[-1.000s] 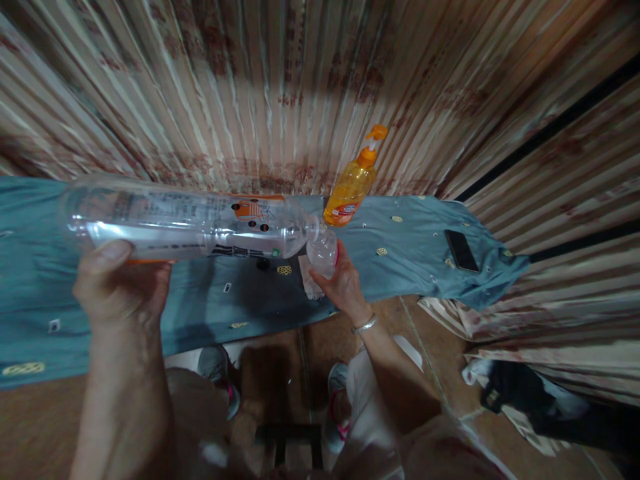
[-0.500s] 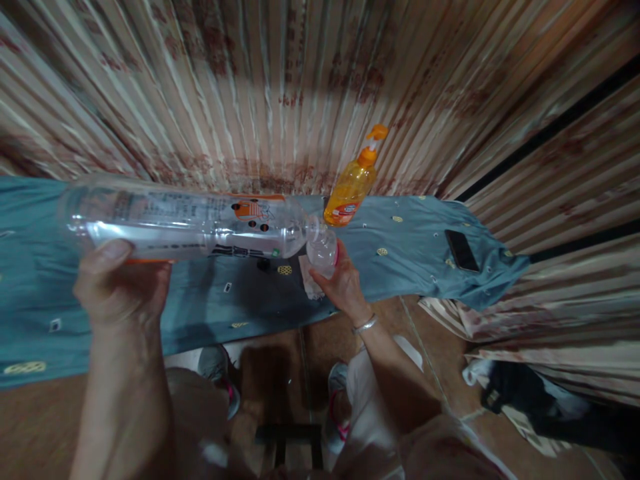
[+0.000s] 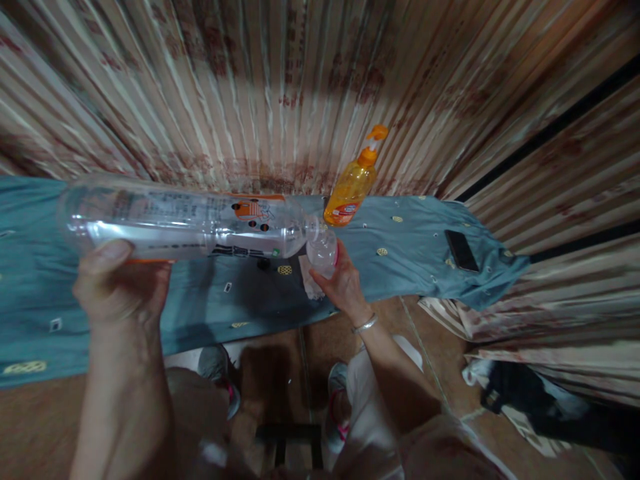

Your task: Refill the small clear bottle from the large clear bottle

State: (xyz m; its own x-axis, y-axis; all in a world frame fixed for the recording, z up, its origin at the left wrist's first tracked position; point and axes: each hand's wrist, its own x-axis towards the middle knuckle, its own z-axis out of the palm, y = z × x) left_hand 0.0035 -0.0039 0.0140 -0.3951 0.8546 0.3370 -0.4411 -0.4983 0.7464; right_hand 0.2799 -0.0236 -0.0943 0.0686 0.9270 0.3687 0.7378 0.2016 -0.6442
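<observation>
I see left hand (image 3: 123, 287) gripping big bottle (image 3: 215, 223) by its left end | big bottle above cloth (image 3: 410, 257), long axis left-right, neck rightward at small bottle (image 3: 321, 252) mouth, contact unclear to me | right hand (image 3: 345, 285), nearer that junction, has fingers closed round small bottle

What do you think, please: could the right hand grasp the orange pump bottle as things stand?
Probably not: the right hand holds a small clear bottle, though the orange pump bottle stands close by.

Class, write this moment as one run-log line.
left hand: holding large bottle sideways | right hand: holding small bottle at large bottle's mouth
</observation>
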